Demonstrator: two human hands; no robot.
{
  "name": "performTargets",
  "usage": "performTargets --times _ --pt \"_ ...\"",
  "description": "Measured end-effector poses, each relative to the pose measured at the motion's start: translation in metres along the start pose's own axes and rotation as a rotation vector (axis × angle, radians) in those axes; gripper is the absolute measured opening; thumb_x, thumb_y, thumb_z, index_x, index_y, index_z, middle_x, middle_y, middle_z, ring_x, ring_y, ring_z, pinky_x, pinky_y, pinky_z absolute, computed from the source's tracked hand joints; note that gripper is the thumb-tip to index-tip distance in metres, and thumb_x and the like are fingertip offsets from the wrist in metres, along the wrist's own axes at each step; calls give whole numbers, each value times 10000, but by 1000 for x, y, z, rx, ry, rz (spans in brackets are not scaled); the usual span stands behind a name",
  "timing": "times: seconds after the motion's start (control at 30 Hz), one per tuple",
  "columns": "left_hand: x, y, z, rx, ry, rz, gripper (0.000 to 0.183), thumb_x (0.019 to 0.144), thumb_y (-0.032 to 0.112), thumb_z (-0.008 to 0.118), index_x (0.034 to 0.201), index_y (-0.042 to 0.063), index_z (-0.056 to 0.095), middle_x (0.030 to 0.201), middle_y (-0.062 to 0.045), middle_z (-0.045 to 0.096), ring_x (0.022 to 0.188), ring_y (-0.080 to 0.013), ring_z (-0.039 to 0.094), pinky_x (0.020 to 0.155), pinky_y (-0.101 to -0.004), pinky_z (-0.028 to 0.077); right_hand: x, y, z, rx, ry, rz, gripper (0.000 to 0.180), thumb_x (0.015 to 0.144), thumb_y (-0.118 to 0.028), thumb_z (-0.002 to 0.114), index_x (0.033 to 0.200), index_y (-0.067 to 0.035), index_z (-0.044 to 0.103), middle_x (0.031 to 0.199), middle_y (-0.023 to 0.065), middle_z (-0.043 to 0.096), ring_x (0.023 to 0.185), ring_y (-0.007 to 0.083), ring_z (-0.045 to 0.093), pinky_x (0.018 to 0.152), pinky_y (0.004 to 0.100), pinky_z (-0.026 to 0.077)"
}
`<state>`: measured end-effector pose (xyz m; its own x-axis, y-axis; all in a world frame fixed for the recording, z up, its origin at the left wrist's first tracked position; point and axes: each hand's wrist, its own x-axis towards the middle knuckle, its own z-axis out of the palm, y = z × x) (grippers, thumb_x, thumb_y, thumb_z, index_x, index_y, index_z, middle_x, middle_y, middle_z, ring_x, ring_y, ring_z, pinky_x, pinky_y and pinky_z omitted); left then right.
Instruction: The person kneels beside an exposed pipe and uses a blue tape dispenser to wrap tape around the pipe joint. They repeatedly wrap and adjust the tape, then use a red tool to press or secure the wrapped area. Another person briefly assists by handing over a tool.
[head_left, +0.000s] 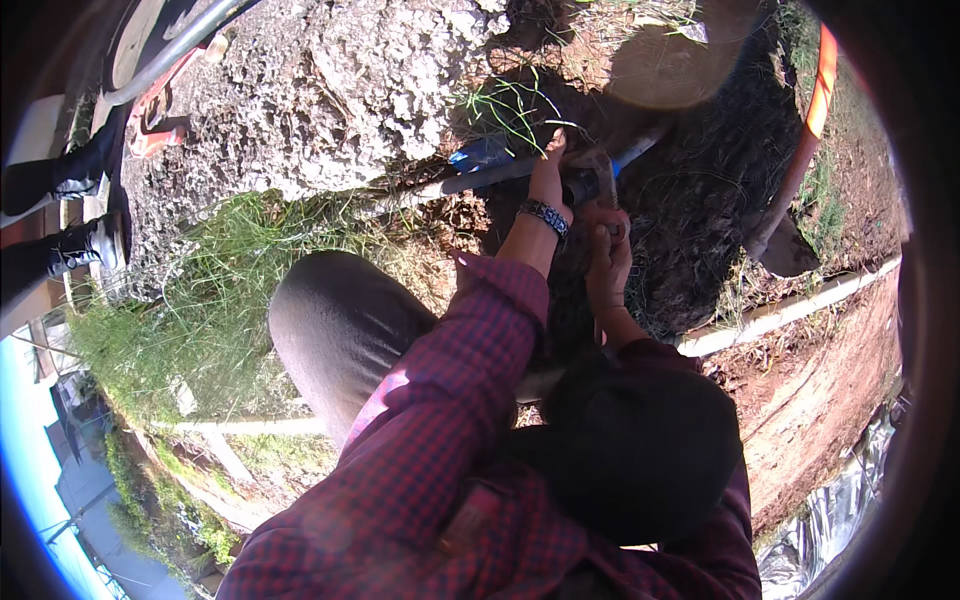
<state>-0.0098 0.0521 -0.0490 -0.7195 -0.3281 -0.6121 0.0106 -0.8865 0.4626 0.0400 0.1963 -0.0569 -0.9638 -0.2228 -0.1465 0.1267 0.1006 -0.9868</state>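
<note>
A grey pipe (486, 177) runs across a shaded hole in the soil. My left hand (550, 169), with a metal-link watch on its wrist, is wrapped over this pipe; its fingers are partly hidden. Just right of it, the hooked jaw of a pipe wrench (602, 166) sits around a dark pipe fitting (580, 185). My right hand (611, 262) grips the wrench below its jaw, near the reddish body. Beyond the jaw, a blue band and a lighter stretch of pipe (639, 150) show. A blue object (480, 154) lies beside the pipe on the left.
A shovel with an orange handle (819, 90) stands at the right, its blade (789, 247) against the soil. Another red pipe wrench (155, 112) lies on the rough pale ground (337, 97). Another person's shoes (101, 244) are at far left. A pale edging strip (787, 307) crosses behind me.
</note>
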Motion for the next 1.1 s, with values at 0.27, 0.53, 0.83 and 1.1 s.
performTargets --times 0.27,0.53,0.83,1.1 --pt "-13 -32 -4 -462 -107 -127 512 927 543 539 1165 94 601 1105 -157 650 1019 -408 630 923 -601 490 57 -81 -61 -574 -356 83 407 939 -345 631 1107 25 603 874 172 676 778 190 657 677 358 499" --pt "-26 -31 6 -306 9 -183 508 942 568 481 1198 140 581 1164 -104 639 1001 -359 648 940 -623 467 126 -160 -31 -1128 -924 -226 469 941 -433 560 1056 20 602 740 183 671 676 299 686 637 405 517" --pt "-24 -26 2 -332 -90 -185 655 946 629 438 1303 87 522 1327 -209 548 1171 -512 544 1065 -615 372 144 -204 26 -1384 -1052 184 368 924 -418 517 1017 -90 653 673 144 668 470 211 640 415 323 488" --pt "-17 -31 -4 -381 -30 -195 648 907 667 457 1293 156 548 1289 -136 577 1141 -427 570 959 -635 437 124 -176 -3 -1203 -805 -3 477 880 -482 596 1096 -62 668 890 230 681 867 376 681 750 441 536"
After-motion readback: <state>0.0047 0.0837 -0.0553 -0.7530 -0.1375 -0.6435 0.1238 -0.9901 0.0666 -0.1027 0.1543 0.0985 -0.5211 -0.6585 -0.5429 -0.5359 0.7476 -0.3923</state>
